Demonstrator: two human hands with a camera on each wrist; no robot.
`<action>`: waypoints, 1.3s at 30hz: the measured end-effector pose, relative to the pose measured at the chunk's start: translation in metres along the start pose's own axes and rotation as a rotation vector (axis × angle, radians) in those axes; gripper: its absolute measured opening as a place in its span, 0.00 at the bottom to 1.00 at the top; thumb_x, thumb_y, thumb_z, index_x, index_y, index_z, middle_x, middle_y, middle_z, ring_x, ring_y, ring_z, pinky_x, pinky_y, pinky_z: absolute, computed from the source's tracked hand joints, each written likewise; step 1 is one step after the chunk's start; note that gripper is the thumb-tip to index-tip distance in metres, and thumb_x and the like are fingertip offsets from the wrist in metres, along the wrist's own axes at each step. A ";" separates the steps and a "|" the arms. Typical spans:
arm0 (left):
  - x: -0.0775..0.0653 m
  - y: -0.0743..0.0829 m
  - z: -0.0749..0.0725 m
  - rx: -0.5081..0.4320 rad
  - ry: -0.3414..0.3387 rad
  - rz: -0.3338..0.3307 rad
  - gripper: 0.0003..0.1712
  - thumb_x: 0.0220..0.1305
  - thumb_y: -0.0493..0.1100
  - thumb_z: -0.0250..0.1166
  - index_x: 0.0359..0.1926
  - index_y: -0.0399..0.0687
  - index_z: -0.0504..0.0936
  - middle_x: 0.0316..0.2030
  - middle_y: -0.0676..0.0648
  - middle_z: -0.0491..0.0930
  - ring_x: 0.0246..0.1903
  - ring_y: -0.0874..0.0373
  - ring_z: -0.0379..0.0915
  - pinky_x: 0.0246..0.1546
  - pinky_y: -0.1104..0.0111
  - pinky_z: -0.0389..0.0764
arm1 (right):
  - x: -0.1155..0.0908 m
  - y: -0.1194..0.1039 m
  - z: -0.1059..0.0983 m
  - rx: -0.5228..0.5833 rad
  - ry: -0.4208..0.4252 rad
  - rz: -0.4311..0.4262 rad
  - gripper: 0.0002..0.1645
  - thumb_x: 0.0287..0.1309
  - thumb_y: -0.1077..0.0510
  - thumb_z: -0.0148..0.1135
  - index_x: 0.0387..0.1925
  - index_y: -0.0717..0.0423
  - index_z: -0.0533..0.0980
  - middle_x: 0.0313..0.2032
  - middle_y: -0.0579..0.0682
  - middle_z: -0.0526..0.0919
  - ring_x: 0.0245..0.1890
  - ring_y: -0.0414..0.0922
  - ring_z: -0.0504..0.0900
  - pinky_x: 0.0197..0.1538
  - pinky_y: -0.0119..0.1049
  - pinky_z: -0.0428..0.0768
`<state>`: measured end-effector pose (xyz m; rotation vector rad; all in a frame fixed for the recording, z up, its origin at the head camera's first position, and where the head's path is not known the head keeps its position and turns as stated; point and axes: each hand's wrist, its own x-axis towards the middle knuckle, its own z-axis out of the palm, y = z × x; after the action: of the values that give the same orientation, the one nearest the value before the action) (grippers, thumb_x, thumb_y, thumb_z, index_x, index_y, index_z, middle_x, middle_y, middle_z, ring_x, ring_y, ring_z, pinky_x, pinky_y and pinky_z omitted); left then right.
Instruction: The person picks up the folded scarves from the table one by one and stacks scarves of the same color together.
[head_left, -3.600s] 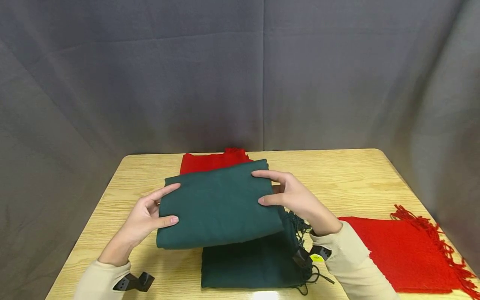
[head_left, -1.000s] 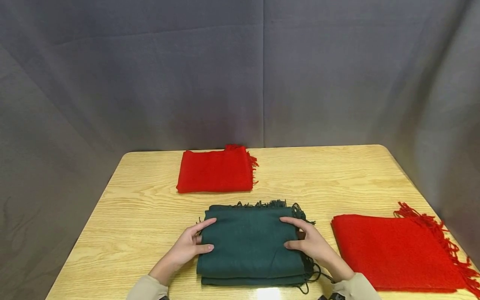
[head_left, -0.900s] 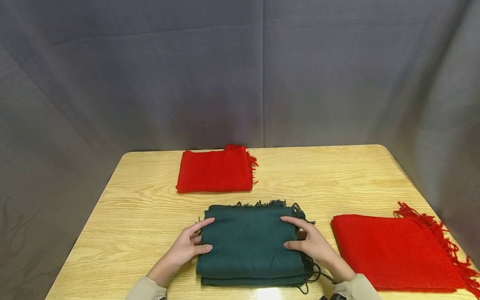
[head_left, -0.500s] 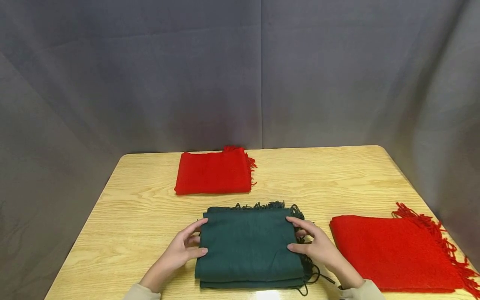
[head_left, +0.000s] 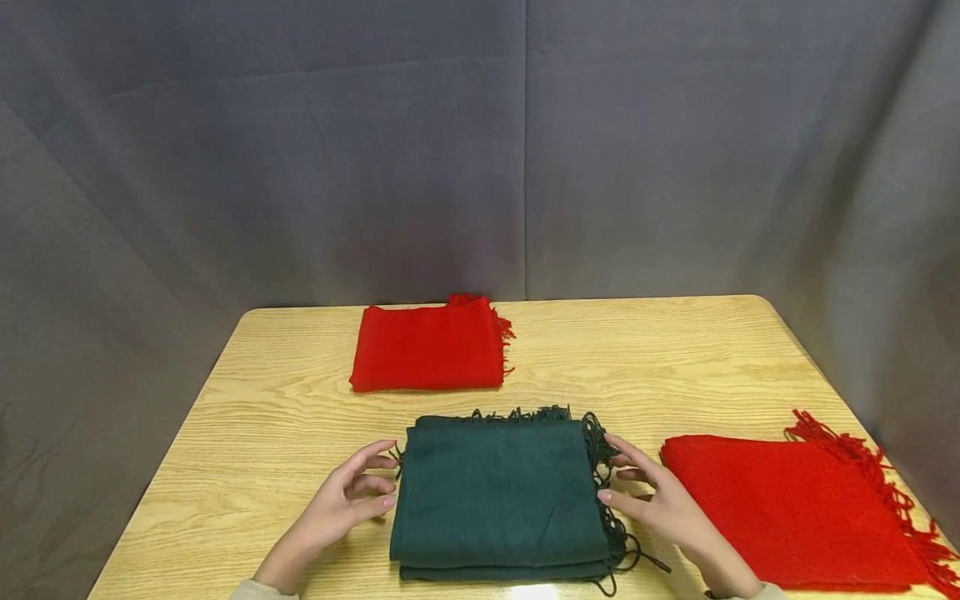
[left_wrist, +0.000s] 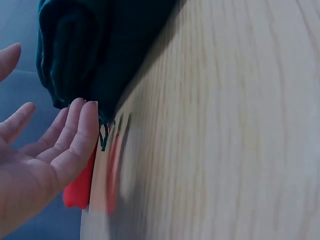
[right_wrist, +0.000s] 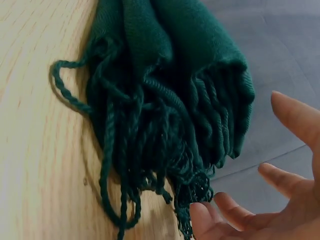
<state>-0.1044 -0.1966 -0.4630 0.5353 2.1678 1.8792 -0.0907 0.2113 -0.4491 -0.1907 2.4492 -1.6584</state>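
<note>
Two folded dark green scarves lie stacked at the table's near middle, with twisted fringe on the right and back edges. Just off their left side is my left hand, its fingers loosely bent around nothing. The left wrist view has that hand beside the stack's rolled edge, close to a small strand of fringe. My right hand hovers at the right side, fingers spread and holding nothing. Its lower fingertips come near the fringe in the right wrist view; I cannot tell whether they touch.
Behind the green stack, a folded red scarf lies towards the back of the wooden table. Another folded red scarf with long fringe lies at the right edge. A grey curtain hangs behind the table.
The upper green scarf, earlier held up by both hands, came down onto the lower one. Since then my hands have let go and moved outward, left and right, off its sides.
</note>
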 end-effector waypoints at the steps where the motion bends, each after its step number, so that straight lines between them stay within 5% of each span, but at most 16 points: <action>1: 0.000 0.000 -0.001 -0.001 -0.003 -0.008 0.37 0.55 0.31 0.63 0.63 0.30 0.55 0.50 0.26 0.64 0.41 0.48 0.74 0.35 0.65 0.79 | 0.000 0.000 -0.001 -0.011 -0.004 -0.006 0.42 0.49 0.59 0.66 0.65 0.58 0.59 0.51 0.65 0.68 0.49 0.61 0.71 0.45 0.46 0.75; 5: -0.002 -0.001 -0.003 -0.023 -0.027 -0.103 0.38 0.58 0.33 0.61 0.65 0.34 0.53 0.52 0.26 0.63 0.43 0.43 0.72 0.33 0.59 0.79 | -0.001 0.003 -0.003 -0.050 -0.034 -0.002 0.44 0.50 0.57 0.66 0.66 0.56 0.56 0.49 0.64 0.71 0.48 0.59 0.73 0.47 0.47 0.75; 11: -0.002 -0.003 -0.005 -0.088 -0.107 -0.255 0.40 0.62 0.36 0.58 0.69 0.45 0.46 0.57 0.29 0.61 0.48 0.45 0.71 0.37 0.56 0.78 | 0.001 0.011 -0.004 -0.015 -0.146 0.024 0.46 0.53 0.57 0.63 0.68 0.56 0.49 0.42 0.60 0.74 0.43 0.52 0.74 0.41 0.34 0.76; 18: 0.003 -0.008 -0.003 -0.258 -0.204 -0.238 0.41 0.63 0.35 0.55 0.70 0.50 0.42 0.60 0.27 0.57 0.50 0.45 0.71 0.38 0.51 0.77 | 0.006 0.013 0.001 0.091 -0.216 0.084 0.49 0.56 0.57 0.61 0.70 0.52 0.42 0.42 0.61 0.70 0.41 0.51 0.73 0.37 0.35 0.75; 23: 0.005 -0.008 -0.001 -0.277 -0.214 -0.243 0.41 0.63 0.35 0.55 0.70 0.52 0.42 0.56 0.31 0.63 0.47 0.46 0.73 0.38 0.51 0.77 | 0.004 0.011 0.006 0.129 -0.218 0.099 0.50 0.56 0.58 0.61 0.70 0.48 0.40 0.49 0.65 0.67 0.48 0.54 0.69 0.43 0.35 0.74; 29: 0.007 -0.007 0.002 -0.312 -0.244 -0.206 0.42 0.64 0.34 0.54 0.70 0.53 0.38 0.49 0.37 0.70 0.44 0.49 0.74 0.38 0.56 0.78 | 0.002 0.009 0.010 0.143 -0.233 -0.007 0.47 0.58 0.60 0.57 0.69 0.51 0.39 0.47 0.65 0.64 0.45 0.51 0.67 0.44 0.34 0.71; 34: 0.008 -0.005 0.007 -0.256 -0.240 -0.135 0.41 0.64 0.33 0.54 0.70 0.51 0.39 0.41 0.41 0.69 0.38 0.56 0.73 0.38 0.64 0.77 | 0.001 0.010 0.012 0.121 -0.236 -0.127 0.43 0.60 0.63 0.55 0.68 0.53 0.42 0.49 0.66 0.62 0.47 0.49 0.66 0.45 0.34 0.72; 39: 0.008 0.000 0.010 -0.196 -0.202 -0.158 0.39 0.64 0.35 0.54 0.69 0.52 0.44 0.46 0.36 0.66 0.44 0.50 0.69 0.41 0.62 0.75 | 0.004 0.007 0.014 0.169 -0.279 -0.105 0.40 0.61 0.63 0.52 0.68 0.52 0.43 0.51 0.65 0.57 0.48 0.54 0.61 0.43 0.37 0.73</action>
<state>-0.1074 -0.1843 -0.4641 0.4765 1.8201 1.8399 -0.0913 0.2009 -0.4611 -0.4988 2.1170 -1.7376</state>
